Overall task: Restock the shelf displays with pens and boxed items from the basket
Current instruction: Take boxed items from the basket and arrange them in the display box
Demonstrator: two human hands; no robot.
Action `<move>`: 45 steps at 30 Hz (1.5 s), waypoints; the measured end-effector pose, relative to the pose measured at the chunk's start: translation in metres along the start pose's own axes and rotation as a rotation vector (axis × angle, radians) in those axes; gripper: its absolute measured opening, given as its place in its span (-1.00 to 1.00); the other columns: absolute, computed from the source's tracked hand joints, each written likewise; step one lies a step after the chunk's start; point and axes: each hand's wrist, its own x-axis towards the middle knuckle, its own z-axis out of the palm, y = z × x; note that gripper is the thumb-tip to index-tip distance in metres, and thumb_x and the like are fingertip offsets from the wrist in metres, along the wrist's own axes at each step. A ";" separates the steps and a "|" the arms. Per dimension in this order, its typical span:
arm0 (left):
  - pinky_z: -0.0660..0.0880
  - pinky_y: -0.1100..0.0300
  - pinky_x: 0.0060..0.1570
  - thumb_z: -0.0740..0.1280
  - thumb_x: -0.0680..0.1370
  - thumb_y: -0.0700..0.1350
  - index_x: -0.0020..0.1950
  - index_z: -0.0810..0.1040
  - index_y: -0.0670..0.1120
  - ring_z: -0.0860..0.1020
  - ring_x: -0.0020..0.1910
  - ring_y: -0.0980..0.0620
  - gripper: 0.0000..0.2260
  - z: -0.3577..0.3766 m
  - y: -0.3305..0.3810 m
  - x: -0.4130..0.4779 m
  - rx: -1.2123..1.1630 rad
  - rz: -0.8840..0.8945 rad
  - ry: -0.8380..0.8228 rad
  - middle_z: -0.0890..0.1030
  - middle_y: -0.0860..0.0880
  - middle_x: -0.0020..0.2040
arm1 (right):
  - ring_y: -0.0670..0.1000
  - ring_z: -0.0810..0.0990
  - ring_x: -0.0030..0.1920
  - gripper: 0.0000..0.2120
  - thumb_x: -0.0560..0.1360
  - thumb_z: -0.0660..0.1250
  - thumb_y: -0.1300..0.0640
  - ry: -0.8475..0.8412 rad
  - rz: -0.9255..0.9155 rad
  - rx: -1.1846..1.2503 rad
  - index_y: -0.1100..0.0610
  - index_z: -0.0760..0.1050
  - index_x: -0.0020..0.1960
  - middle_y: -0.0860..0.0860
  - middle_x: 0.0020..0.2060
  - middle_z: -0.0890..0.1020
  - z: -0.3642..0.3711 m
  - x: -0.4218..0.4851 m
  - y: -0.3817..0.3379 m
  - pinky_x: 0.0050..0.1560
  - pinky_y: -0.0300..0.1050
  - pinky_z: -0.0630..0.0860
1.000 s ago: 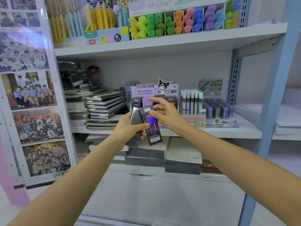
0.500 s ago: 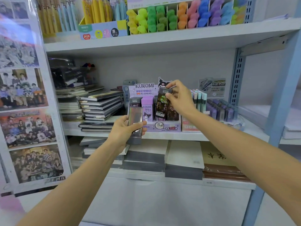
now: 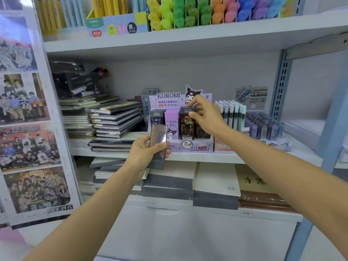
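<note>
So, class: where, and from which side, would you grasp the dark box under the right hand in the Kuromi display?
Pinch the dark box by its grey cap, front and back, from above. Neighbouring boxes flank its sides and the display tray hides its foot; only the top stands free.

photo prints (image 3: 28, 147): far left | notebook stack (image 3: 116, 119): left of centre | paper pads (image 3: 216, 179): low, lying flat

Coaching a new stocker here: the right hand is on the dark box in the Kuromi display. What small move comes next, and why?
Probably let go. The dark box already stands upright in the Kuromi display among its neighbours, while the right hand pinches its top. The left hand holds a shiny-wrapped box in front of the display, likely the next one to place.
</note>
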 end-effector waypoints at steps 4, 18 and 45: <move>0.62 0.15 -0.20 0.47 0.44 -0.25 0.18 0.54 -0.21 0.70 -0.16 -0.13 -0.67 -0.001 -0.004 0.004 -0.007 -0.016 0.018 0.70 -0.23 -0.08 | 0.00 0.60 -0.07 -0.85 0.52 0.37 0.27 -0.050 -0.004 -0.084 0.06 0.47 0.00 -0.01 -0.03 0.57 -0.001 0.006 0.000 0.07 0.00 0.59; 0.61 0.13 -0.20 0.49 0.43 -0.27 0.06 0.61 -0.21 0.67 -0.21 -0.12 -0.78 0.019 0.007 -0.005 0.099 -0.009 -0.093 0.69 -0.25 -0.13 | -0.06 0.64 -0.07 -0.71 0.53 0.39 0.13 -0.194 0.005 0.247 0.09 0.52 0.23 0.02 0.06 0.62 -0.003 -0.022 -0.029 -0.04 -0.22 0.61; 0.46 0.24 -0.27 0.25 0.64 -0.09 -0.19 0.50 -0.05 0.42 -0.32 0.10 -0.79 0.060 0.022 -0.028 0.438 0.226 -0.012 0.45 0.02 -0.33 | -0.20 0.62 -0.10 -0.74 0.57 0.33 0.06 -0.179 0.017 0.219 0.14 0.58 0.19 -0.04 -0.05 0.68 -0.029 -0.086 -0.008 -0.07 -0.31 0.54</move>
